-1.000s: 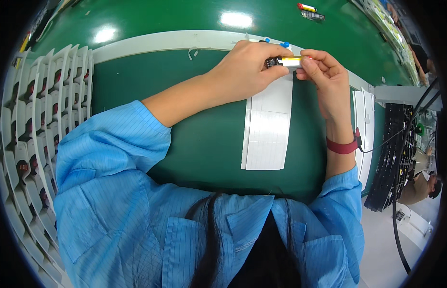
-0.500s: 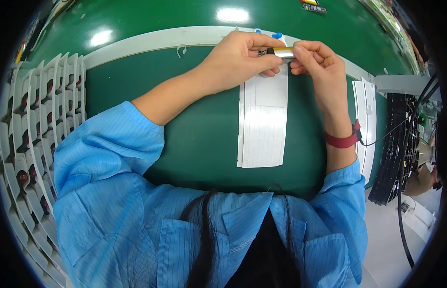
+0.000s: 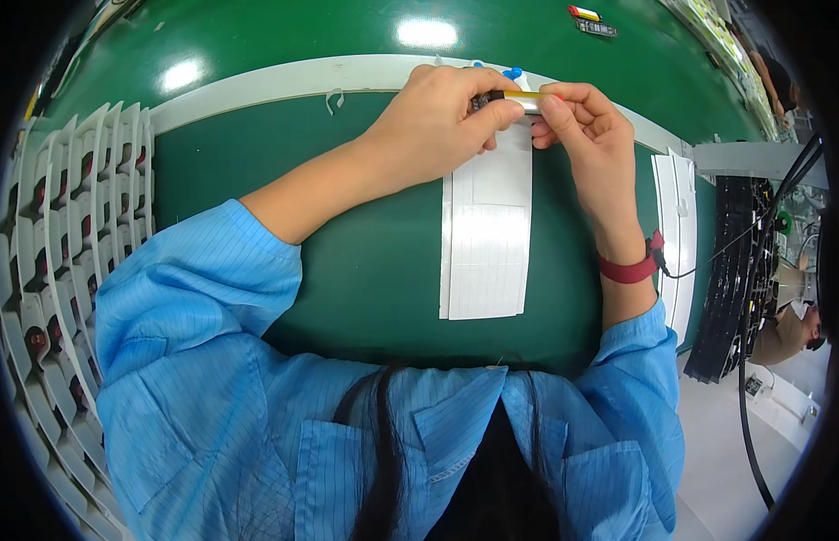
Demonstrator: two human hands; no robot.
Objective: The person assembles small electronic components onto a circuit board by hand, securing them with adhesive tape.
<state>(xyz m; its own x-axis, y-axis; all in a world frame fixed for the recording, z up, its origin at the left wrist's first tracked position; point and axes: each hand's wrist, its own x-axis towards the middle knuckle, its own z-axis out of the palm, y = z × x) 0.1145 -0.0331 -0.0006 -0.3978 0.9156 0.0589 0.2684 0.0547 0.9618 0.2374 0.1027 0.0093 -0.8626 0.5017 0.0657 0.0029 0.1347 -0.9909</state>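
Note:
Both hands meet over the far edge of the green mat (image 3: 356, 270), with a small silver battery (image 3: 526, 103) between them. It has a yellow strip along its top and a black part at its left end. My left hand (image 3: 446, 117) pinches that dark end between thumb and fingers, covering part of it. My right hand (image 3: 586, 122), with a red wrist strap (image 3: 629, 269) and cord at its wrist, grips the battery's other end by thumb and forefinger. Beneath the hands lie white sheets (image 3: 487, 261) with fine lines, their top partly hidden.
White trays (image 3: 77, 198) holding small dark and red parts stand at left. More white strips (image 3: 676, 234) lie at right, beside black strips (image 3: 726, 270) and a black cable (image 3: 746, 406). Blue pins (image 3: 512, 73) sit beyond my hands. Farther off is a small circuit board (image 3: 597, 28).
The whole view has shifted slightly. My right thumb and fingers have moved a little along the battery, and my left fingers have closed in around its dark end.

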